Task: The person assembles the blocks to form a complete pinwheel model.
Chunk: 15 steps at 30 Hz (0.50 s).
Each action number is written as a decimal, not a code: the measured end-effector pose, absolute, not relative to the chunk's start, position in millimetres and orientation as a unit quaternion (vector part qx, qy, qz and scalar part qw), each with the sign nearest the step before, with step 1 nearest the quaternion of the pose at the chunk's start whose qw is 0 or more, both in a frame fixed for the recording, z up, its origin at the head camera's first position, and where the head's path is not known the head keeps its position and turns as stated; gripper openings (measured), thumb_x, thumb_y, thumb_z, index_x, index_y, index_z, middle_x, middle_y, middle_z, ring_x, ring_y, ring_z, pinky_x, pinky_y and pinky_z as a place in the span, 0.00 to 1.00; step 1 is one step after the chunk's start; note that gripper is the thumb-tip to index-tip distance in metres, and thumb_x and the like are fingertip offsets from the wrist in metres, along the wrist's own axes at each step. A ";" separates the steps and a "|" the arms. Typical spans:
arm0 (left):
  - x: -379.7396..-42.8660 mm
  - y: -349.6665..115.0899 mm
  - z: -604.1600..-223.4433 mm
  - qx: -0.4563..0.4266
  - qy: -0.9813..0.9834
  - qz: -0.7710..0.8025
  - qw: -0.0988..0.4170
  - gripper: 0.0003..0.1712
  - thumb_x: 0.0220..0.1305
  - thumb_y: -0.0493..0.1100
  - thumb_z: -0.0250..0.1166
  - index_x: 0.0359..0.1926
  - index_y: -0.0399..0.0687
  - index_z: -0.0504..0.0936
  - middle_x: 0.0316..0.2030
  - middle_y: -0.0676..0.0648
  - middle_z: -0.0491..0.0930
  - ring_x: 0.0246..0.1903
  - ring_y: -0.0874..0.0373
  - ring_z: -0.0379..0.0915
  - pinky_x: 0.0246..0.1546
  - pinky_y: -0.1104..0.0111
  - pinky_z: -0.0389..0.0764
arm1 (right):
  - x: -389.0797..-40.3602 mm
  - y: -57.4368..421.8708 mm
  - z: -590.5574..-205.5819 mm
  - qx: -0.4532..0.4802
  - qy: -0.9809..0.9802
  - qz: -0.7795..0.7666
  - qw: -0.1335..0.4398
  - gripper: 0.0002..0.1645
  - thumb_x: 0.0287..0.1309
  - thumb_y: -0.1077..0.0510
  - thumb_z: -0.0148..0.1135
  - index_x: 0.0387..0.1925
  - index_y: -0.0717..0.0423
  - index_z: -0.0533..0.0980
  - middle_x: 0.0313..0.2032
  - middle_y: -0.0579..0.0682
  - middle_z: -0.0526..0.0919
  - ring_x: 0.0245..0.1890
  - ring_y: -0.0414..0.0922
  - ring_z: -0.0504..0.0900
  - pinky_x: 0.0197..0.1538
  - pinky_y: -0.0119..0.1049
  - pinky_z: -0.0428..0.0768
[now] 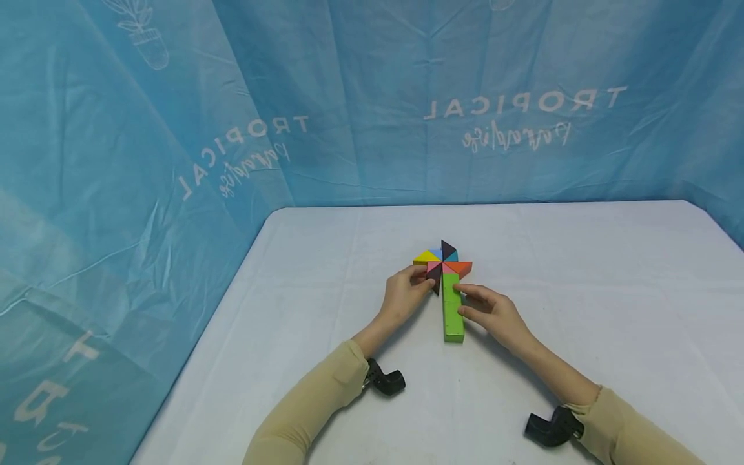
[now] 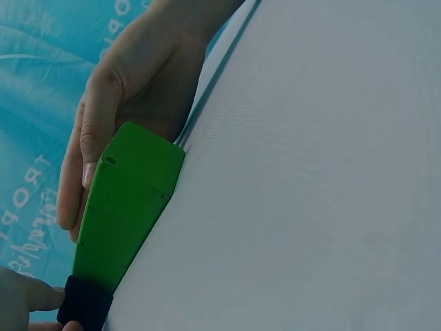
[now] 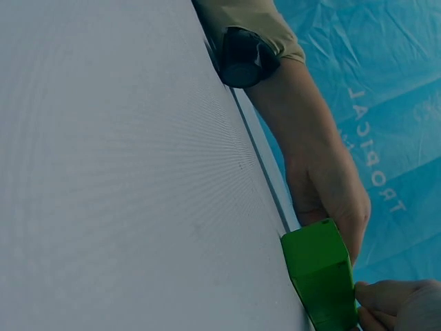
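My left hand [image 1: 402,296] pinches a dark brown triangular block [image 1: 434,274] between thumb and index finger, at the lower left of a pinwheel. That pinwheel is made of several coloured blocks, among them a yellow triangle [image 1: 426,257], an orange block [image 1: 462,267], a blue block [image 1: 453,257] and another dark triangle [image 1: 447,248]. Below its centre, two green blocks [image 1: 453,316] lie end to end like a stem. Slightly bent fingers of my right hand [image 1: 496,315] touch the stem's right side. The right wrist view shows the green end face [image 3: 317,249] close up.
A white cloth covers the table [image 1: 581,290]. Blue printed curtains [image 1: 372,148] hang behind and on the left. Black wrist cameras [image 1: 386,380] sit at both sleeve cuffs, just above the tabletop.
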State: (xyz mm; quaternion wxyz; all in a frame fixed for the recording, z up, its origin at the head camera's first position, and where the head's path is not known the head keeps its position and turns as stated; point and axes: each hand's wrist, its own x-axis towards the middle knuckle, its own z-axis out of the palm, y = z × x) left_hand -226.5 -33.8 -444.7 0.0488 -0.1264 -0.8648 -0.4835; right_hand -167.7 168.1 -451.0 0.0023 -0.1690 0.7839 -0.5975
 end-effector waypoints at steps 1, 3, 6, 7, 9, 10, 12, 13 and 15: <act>-226.1 -33.4 -444.8 -0.125 -0.864 -0.485 0.048 0.20 0.61 0.40 0.66 0.53 0.37 0.79 0.44 0.45 0.82 0.42 0.59 0.78 0.40 0.74 0.78 | -167.6 168.1 -450.9 -0.168 0.784 -0.597 0.003 0.27 0.59 0.60 0.64 0.59 0.61 0.72 0.59 0.56 0.73 0.60 0.54 0.70 0.58 0.35 0.71; -225.5 -32.5 -444.6 -0.124 -0.863 -0.488 0.046 0.20 0.60 0.40 0.67 0.52 0.36 0.79 0.43 0.44 0.82 0.42 0.59 0.78 0.40 0.74 0.78 | -167.5 168.2 -451.0 -0.167 0.785 -0.596 0.003 0.27 0.59 0.60 0.64 0.59 0.61 0.72 0.59 0.56 0.73 0.60 0.54 0.70 0.58 0.37 0.71; -225.4 -31.4 -444.1 -0.126 -0.861 -0.491 0.047 0.21 0.60 0.41 0.67 0.52 0.35 0.79 0.43 0.44 0.82 0.42 0.58 0.78 0.40 0.74 0.78 | -167.3 168.4 -450.8 -0.168 0.786 -0.595 0.003 0.27 0.59 0.60 0.64 0.59 0.61 0.72 0.59 0.57 0.73 0.60 0.54 0.70 0.58 0.39 0.71; -225.5 -31.1 -443.9 -0.128 -0.859 -0.493 0.047 0.21 0.60 0.41 0.67 0.52 0.35 0.79 0.43 0.44 0.82 0.42 0.58 0.78 0.41 0.74 0.78 | -167.2 168.5 -450.7 -0.168 0.786 -0.595 0.001 0.27 0.59 0.60 0.64 0.59 0.61 0.72 0.59 0.57 0.73 0.60 0.54 0.70 0.58 0.39 0.71; -225.7 -30.6 -443.5 -0.129 -0.857 -0.497 0.047 0.21 0.60 0.41 0.67 0.52 0.35 0.79 0.43 0.44 0.82 0.42 0.58 0.78 0.41 0.75 0.78 | -166.9 168.7 -450.3 -0.169 0.786 -0.595 -0.001 0.27 0.59 0.60 0.64 0.59 0.61 0.72 0.59 0.57 0.73 0.60 0.53 0.70 0.58 0.39 0.71; -225.8 -30.4 -443.3 -0.130 -0.856 -0.498 0.046 0.21 0.60 0.41 0.67 0.52 0.35 0.79 0.43 0.44 0.82 0.42 0.58 0.79 0.41 0.75 0.78 | -166.8 168.8 -450.1 -0.169 0.786 -0.595 -0.002 0.27 0.59 0.60 0.64 0.59 0.61 0.72 0.59 0.57 0.73 0.60 0.53 0.70 0.58 0.39 0.71; -225.9 -29.9 -443.1 -0.129 -0.854 -0.501 0.044 0.21 0.60 0.41 0.67 0.52 0.34 0.79 0.43 0.44 0.82 0.41 0.58 0.79 0.40 0.75 0.78 | -166.9 168.9 -450.3 -0.171 0.787 -0.593 -0.004 0.27 0.59 0.61 0.64 0.59 0.61 0.72 0.59 0.57 0.73 0.60 0.54 0.70 0.58 0.40 0.71; -225.9 -29.7 -443.2 -0.128 -0.854 -0.502 0.044 0.21 0.60 0.42 0.67 0.52 0.35 0.79 0.43 0.44 0.82 0.41 0.58 0.79 0.40 0.76 0.78 | -167.1 168.9 -450.5 -0.172 0.788 -0.592 -0.005 0.27 0.59 0.61 0.64 0.59 0.62 0.71 0.59 0.58 0.73 0.60 0.54 0.70 0.58 0.40 0.71; -226.2 -29.4 -443.5 -0.125 -0.855 -0.502 0.044 0.21 0.60 0.42 0.67 0.52 0.35 0.79 0.43 0.44 0.82 0.41 0.58 0.79 0.40 0.76 0.78 | -167.3 168.9 -451.1 -0.173 0.789 -0.589 -0.006 0.27 0.59 0.62 0.64 0.60 0.63 0.71 0.59 0.58 0.72 0.59 0.55 0.70 0.57 0.41 0.71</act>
